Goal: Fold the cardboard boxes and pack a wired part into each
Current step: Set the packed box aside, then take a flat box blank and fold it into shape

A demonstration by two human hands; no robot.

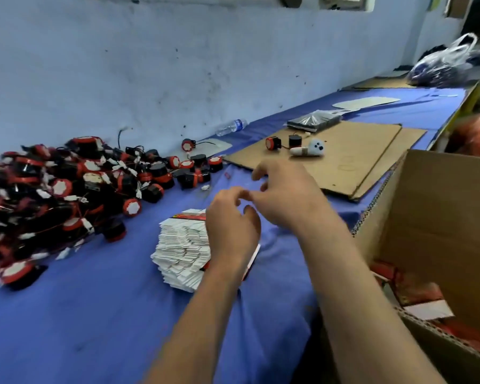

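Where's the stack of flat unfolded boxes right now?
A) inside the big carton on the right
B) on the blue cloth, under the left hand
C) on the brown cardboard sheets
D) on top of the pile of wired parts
B: the stack of flat boxes lies on the blue cloth, just below the left hand, between the pile of wired parts and the big carton.

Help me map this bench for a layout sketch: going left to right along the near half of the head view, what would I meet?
Pile of wired parts → stack of flat white boxes → left hand → right hand → big open carton.
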